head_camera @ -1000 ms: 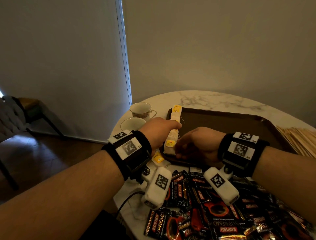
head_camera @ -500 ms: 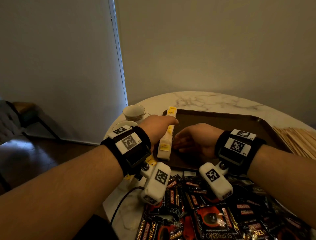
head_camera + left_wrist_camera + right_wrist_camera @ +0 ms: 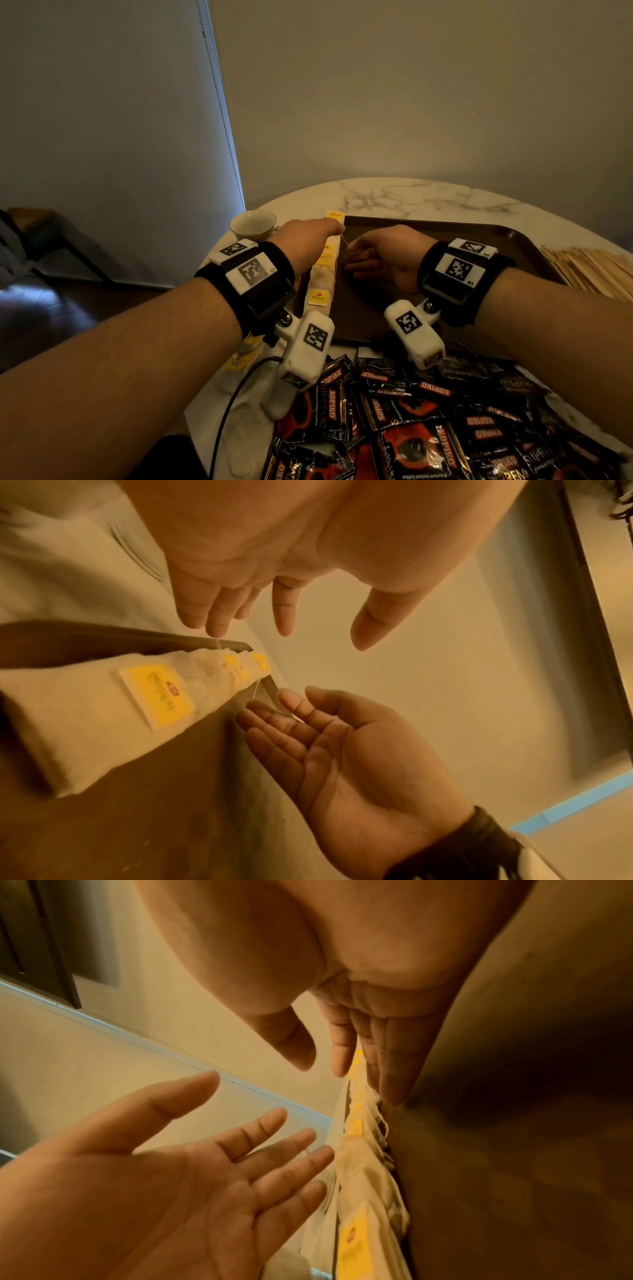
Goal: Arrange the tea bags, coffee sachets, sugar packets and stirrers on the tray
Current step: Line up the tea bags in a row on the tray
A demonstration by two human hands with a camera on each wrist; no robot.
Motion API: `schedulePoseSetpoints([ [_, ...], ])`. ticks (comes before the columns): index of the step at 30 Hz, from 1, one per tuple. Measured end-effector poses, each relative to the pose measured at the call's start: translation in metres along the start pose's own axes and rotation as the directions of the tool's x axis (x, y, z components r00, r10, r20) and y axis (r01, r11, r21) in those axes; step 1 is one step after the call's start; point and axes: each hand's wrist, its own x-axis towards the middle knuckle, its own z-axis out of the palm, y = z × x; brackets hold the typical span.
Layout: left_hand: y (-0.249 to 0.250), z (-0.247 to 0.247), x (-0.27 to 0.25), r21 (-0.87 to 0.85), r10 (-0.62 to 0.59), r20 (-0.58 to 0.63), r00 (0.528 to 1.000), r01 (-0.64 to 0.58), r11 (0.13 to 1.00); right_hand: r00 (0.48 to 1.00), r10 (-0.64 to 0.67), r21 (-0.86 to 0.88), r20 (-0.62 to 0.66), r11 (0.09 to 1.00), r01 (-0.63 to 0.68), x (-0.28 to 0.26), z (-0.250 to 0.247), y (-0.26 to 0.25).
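Note:
A row of white tea bags with yellow tags (image 3: 322, 277) lies along the left edge of the brown tray (image 3: 445, 233). My left hand (image 3: 308, 240) is on the row's left side near its far end, fingers straight and apart (image 3: 219, 626), holding nothing. On the right side of the row my right hand (image 3: 363, 260) stands flat, its straight fingers (image 3: 390, 1080) alongside the tea bags (image 3: 369, 1191). The tea bags (image 3: 103, 710) are lined up on the tray floor (image 3: 154, 818). Black and red coffee sachets (image 3: 411, 428) are heaped on the table near me. Wooden stirrers (image 3: 592, 267) lie right of the tray.
A teacup (image 3: 253, 224) stands on the round marble table (image 3: 411, 198), left of the tray's far corner. Loose pale packets and yellow tags (image 3: 239, 363) lie under my left wrist at the table's left edge. A wall is close behind the table.
Both hands have slid away from me along the tea bag row, from its near half toward its far end. The row now lies straighter against the tray's left edge.

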Motion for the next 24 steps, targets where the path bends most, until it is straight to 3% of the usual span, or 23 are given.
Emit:
schedulePoseSetpoints([
  [5,0.006,0.009,0.010,-0.061,0.012,-0.001,1.000,-0.012,0.998,0.998,-0.033,0.024,-0.045,0.999,0.034,0.014,0.006,-0.007],
  [11,0.010,0.013,0.024,-0.047,0.011,-0.011,1.000,-0.011,0.999,1.000,-0.021,0.044,0.003,0.999,0.021,0.029,0.007,-0.009],
  [15,0.010,0.010,0.031,-0.024,0.007,-0.003,1.000,-0.007,1.000,0.997,-0.053,0.032,-0.058,0.998,0.054,0.042,0.004,-0.015],
  [20,0.013,0.000,0.023,-0.061,0.078,0.018,0.997,-0.077,0.995,0.988,-0.120,-0.142,-0.098,0.984,0.106,0.041,0.003,-0.032],
  [24,0.022,-0.020,-0.017,-0.204,0.157,0.010,0.988,-0.151,0.967,0.951,-0.305,-0.412,0.055,0.860,0.300,0.004,0.009,-0.046],
])
